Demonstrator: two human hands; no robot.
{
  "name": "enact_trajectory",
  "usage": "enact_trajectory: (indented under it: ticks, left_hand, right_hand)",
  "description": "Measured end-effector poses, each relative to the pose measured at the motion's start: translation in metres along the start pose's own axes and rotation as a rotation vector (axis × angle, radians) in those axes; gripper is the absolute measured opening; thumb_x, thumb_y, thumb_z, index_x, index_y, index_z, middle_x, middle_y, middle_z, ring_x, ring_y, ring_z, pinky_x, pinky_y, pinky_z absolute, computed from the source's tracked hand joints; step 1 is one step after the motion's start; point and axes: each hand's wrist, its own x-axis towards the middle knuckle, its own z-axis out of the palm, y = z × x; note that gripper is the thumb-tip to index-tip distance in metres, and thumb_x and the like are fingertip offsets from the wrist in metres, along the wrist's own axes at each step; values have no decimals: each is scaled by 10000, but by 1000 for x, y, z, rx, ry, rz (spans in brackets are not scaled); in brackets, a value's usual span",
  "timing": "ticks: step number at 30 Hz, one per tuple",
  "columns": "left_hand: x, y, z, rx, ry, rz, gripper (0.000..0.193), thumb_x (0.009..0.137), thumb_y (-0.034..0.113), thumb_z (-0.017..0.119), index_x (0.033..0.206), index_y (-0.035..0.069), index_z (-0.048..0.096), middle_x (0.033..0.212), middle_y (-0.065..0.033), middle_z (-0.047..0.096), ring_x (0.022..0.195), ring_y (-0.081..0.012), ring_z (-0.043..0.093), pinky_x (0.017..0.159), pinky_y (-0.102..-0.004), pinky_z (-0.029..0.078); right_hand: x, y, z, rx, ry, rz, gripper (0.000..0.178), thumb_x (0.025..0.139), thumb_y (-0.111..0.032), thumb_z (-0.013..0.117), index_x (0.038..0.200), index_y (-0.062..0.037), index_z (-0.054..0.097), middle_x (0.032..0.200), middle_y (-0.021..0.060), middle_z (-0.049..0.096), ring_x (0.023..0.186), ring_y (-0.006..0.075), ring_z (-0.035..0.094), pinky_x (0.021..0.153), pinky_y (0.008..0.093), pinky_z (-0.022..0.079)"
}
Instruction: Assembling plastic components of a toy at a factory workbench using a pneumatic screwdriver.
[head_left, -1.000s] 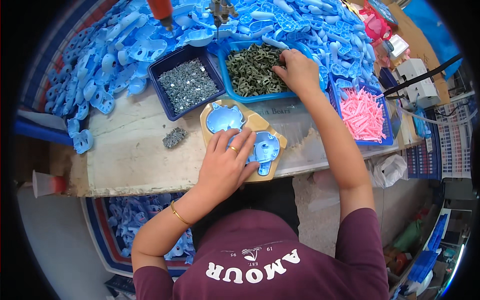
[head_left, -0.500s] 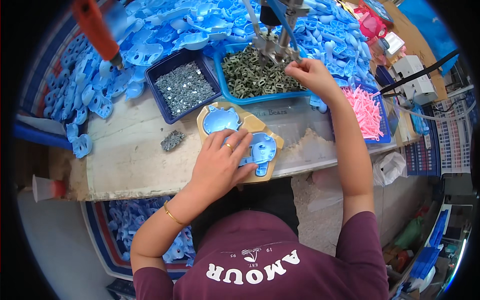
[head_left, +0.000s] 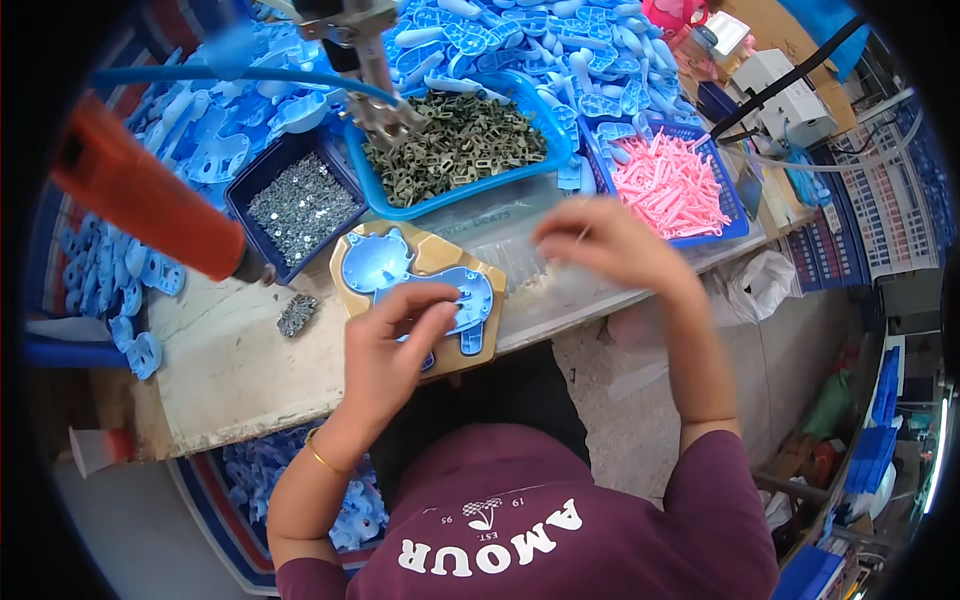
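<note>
On the workbench, a tan fixture block [head_left: 490,277] holds a light blue animal-shaped plastic shell [head_left: 377,262], hollow side up. My left hand [head_left: 390,345] is over the shell's lower edge, thumb and fingers curled toward each other; whatever is between their tips is too small to make out. Blurred by motion, my right hand [head_left: 615,245] hovers over the bench to the right of the fixture, fingers bent. Whether it holds anything does not show clearly.
An orange power screwdriver [head_left: 150,190] hangs at left, near a metal tool head [head_left: 375,100]. Behind the fixture stand a dark bin of small screws [head_left: 305,205], a blue tray of greenish metal clips [head_left: 450,145] and a basket of pink plastic pieces [head_left: 670,185]. Blue shells [head_left: 215,150] are heaped beyond.
My right hand has come down and toward me from beside the metal tool head. My left hand has lifted off the shell and curled its fingers. The view has shifted, and the screwdriver looks larger.
</note>
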Motion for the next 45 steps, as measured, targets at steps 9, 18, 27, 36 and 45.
enact_trajectory:
  ticks: [9, 18, 27, 36, 45]
  left_hand:
    - [11, -4, -15, -202, 33, -81, 276, 1033, 128, 585, 1251, -29, 650, 1138, -128, 716, 938, -166, 718, 828, -273, 587]
    - [13, -4, -18, -273, 28, -133, 289, 1040, 137, 574, 1262, -41, 625, 1165, -162, 712, 940, -173, 721, 831, -277, 593]
    - [16, -8, -20, -331, 50, -176, 246, 1035, 143, 591, 1184, -52, 606, 1128, -166, 721, 909, -186, 735, 805, -273, 604]
    - [13, -12, -16, -316, 85, -195, 222, 1034, 154, 597, 1107, -52, 638, 1040, -126, 731, 894, -166, 732, 780, -263, 611]
    - [5, -11, -14, -371, 112, -159, 233, 1030, 161, 608, 1096, -60, 640, 969, -120, 728, 878, -149, 731, 768, -245, 608]
  right_hand:
    - [-15, 109, -65, -824, 274, 296, 144, 863, -129, 704, 972, -40, 733, 973, 157, 690, 892, 322, 671, 802, 399, 531]
    - [-17, 136, -113, 279, 549, 383, 253, 953, -176, 700, 1163, -59, 622, 955, 14, 690, 860, 85, 641, 766, 235, 501]
    - [4, 39, -48, 659, 399, 143, 312, 910, -75, 683, 1183, -62, 533, 953, 113, 705, 789, 148, 695, 678, 238, 554]
    - [14, -50, 80, 870, 149, 117, 175, 908, 7, 709, 1056, -1, 615, 978, 142, 727, 906, 222, 748, 714, 276, 594]
    - [13, -47, 96, 833, 227, 130, 114, 908, 8, 724, 994, 22, 651, 998, 156, 737, 912, 203, 747, 736, 262, 596]
